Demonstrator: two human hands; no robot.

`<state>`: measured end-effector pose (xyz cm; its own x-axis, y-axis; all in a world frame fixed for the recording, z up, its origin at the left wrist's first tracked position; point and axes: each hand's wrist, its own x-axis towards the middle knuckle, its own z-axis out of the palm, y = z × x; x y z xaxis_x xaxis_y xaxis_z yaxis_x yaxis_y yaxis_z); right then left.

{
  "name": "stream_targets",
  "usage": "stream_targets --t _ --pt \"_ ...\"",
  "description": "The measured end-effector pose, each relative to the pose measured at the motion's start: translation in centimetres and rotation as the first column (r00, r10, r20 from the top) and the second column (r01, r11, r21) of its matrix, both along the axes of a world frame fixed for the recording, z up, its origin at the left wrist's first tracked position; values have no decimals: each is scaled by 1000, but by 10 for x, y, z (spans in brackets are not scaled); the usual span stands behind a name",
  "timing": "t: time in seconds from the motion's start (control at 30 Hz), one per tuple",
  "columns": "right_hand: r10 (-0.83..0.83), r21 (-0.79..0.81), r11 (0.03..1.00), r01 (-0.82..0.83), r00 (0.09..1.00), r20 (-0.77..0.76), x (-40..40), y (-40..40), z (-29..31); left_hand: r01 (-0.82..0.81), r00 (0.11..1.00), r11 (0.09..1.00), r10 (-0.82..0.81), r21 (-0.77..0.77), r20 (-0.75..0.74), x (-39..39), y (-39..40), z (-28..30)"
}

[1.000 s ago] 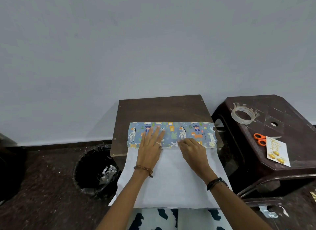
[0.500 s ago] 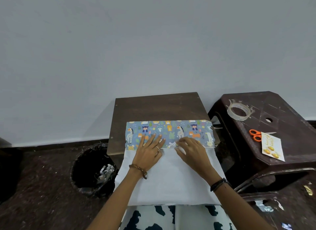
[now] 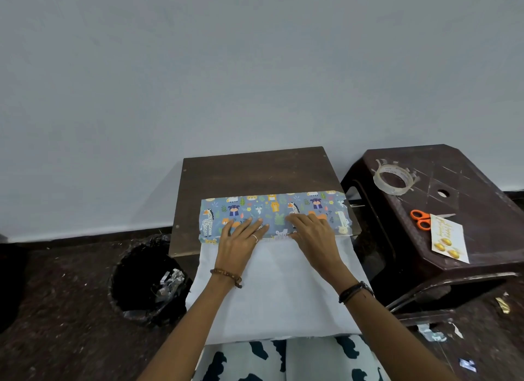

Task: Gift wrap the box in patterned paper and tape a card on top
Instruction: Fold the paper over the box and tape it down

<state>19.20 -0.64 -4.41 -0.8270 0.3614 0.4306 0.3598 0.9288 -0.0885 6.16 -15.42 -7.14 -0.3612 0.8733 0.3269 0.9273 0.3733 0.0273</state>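
Note:
A sheet of wrapping paper lies on a small brown table (image 3: 255, 171). Its far strip (image 3: 272, 210) is folded over and shows blue animal print. The white underside (image 3: 283, 290) hangs toward my lap. My left hand (image 3: 241, 239) lies flat with spread fingers across the fold. Beside it my right hand (image 3: 312, 233) presses down on the folded edge, fingers bent slightly. A card (image 3: 449, 240) with gold ornaments, orange scissors (image 3: 421, 219) and a roll of clear tape (image 3: 392, 179) lie on the dark stool (image 3: 467, 270) at the right. No box is visible.
A black bin (image 3: 147, 281) lined with a bag holds scraps on the floor at the left of the table. A grey wall stands right behind the table. Bits of paper litter the floor at the lower right.
Both hands have shifted slightly left along the fold and still press on the paper. The camera has tilted, so everything sits a little lower and to the left.

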Motion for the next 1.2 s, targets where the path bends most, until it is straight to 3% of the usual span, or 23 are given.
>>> stream_targets --t 0.5,0.8,0.87,0.93,1.07,1.2 --pt "-15 -194 981 11 1000 -19 -55 31 2 -88 989 996 85 20 125 -43 36 9" --pt "-36 -263 965 20 998 -55 -68 44 -5 -126 982 984 105 123 159 -57 46 3" --pt "-231 -383 903 194 972 -52 -53 52 -8 -132 981 981 107 145 164 -56 46 1" --pt "-339 -556 773 305 940 43 -35 63 -12 -137 981 977 112 161 157 -55 46 0" --pt "-250 -697 694 181 968 3 -19 70 -14 -140 980 973 110 182 165 -53 45 0" --pt "-278 -735 643 213 960 34 -25 61 -8 -164 957 964 103 211 272 -58 40 -1"
